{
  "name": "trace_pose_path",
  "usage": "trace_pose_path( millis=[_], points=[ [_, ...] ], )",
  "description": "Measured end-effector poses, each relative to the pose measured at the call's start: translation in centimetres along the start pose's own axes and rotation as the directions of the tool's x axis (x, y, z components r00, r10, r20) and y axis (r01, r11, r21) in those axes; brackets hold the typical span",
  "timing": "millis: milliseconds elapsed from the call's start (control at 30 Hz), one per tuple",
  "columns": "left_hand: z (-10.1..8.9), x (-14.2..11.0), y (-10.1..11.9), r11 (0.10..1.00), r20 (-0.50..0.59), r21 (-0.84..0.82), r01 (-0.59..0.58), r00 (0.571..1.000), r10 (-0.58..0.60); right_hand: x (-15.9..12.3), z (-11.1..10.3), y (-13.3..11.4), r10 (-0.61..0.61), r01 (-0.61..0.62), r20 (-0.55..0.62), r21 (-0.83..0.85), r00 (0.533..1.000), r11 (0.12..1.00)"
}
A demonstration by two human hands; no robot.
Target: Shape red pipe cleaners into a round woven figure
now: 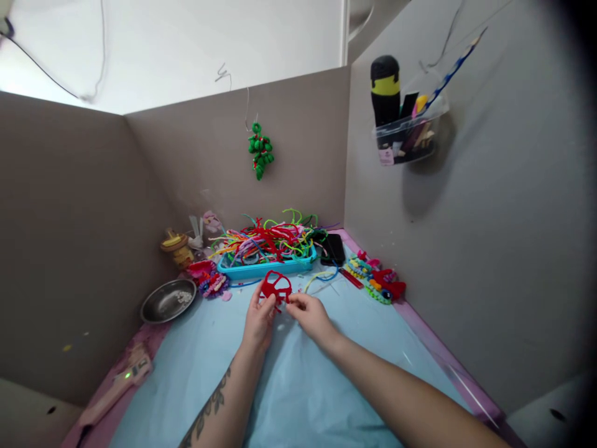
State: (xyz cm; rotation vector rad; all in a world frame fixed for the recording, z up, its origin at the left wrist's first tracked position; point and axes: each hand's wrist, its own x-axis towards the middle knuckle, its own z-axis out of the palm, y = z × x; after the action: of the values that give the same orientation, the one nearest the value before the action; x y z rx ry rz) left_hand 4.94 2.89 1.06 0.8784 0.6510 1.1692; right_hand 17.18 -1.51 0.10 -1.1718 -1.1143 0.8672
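A red pipe cleaner shape (pixel 277 283) with open loops is held up between both hands over the blue table cover. My left hand (pixel 259 317) grips it from the left, thumb in front and fingers behind. My right hand (pixel 313 316) pinches its lower right part between thumb and fingertips. Just beyond the hands stands a blue tray (pixel 261 271) heaped with pipe cleaners (pixel 280 239) in many colours. A yellow and a blue pipe cleaner (pixel 321 275) lie loose to the right of the red shape.
At left are a metal bowl (pixel 168 301), a pink glue gun (pixel 122 381) and fuzzy colourful pieces (pixel 212 280). To the right lie a phone (pixel 333 249), a red tool (pixel 351 278) and more fuzzy pieces (pixel 377 279). Grey walls carry a green ornament (pixel 260 151) and a clear bin (pixel 410 138).
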Motion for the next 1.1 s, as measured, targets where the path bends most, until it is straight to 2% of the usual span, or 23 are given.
trace_pose_path(
  millis=[133, 300, 467, 667, 800, 900, 1033, 1100],
  points=[
    [0.1, -0.2, -0.1, 0.999, 0.023, -0.011, 0.038, 0.999, -0.038, -0.5, -0.1, -0.7, -0.137, 0.133, -0.002, -0.21, 0.991, 0.969],
    [0.3, -0.4, -0.4, 1.0, 0.05, -0.022, 0.009, 0.999, -0.008, -0.7, -0.4, -1.0, -0.289, 0.283, 0.056, -0.447, 0.956, 0.849],
    [0.4, -0.5, -0.3, 0.999, -0.015, -0.008, -0.033, 0.999, 0.033, -0.8, -0.5, -1.0, -0.342, 0.357, 0.137, -0.559, 0.93, 0.748],
    [0.6, -0.6, 0.0, 1.0, -0.018, -0.005, -0.029, 0.999, 0.028, -1.3, -0.2, -1.4, -0.322, 0.417, 0.27, -0.675, 0.907, 0.609],
    [0.8, -0.7, -0.2, 0.998, -0.029, 0.042, -0.045, 0.999, 0.046, -1.3, -0.2, -1.4, -0.327, 0.477, 0.348, -0.668, 0.879, 0.571],
    [0.8, -0.7, -0.2, 0.996, -0.02, 0.075, -0.047, 0.999, 0.049, -1.2, -0.4, -1.5, -0.372, 0.572, 0.435, -0.593, 0.82, 0.567],
    [0.2, -0.4, 0.1, 0.993, -0.061, 0.088, -0.078, 0.995, 0.084, -1.2, -1.1, -2.3, -0.447, 0.657, 0.5, -0.41, 0.742, 0.633],
    [-0.1, -0.2, 0.3, 0.991, -0.065, 0.099, -0.091, 0.993, 0.098, -1.1, -1.5, -2.6, -0.457, 0.634, 0.48, -0.318, 0.749, 0.705]
  ],
)
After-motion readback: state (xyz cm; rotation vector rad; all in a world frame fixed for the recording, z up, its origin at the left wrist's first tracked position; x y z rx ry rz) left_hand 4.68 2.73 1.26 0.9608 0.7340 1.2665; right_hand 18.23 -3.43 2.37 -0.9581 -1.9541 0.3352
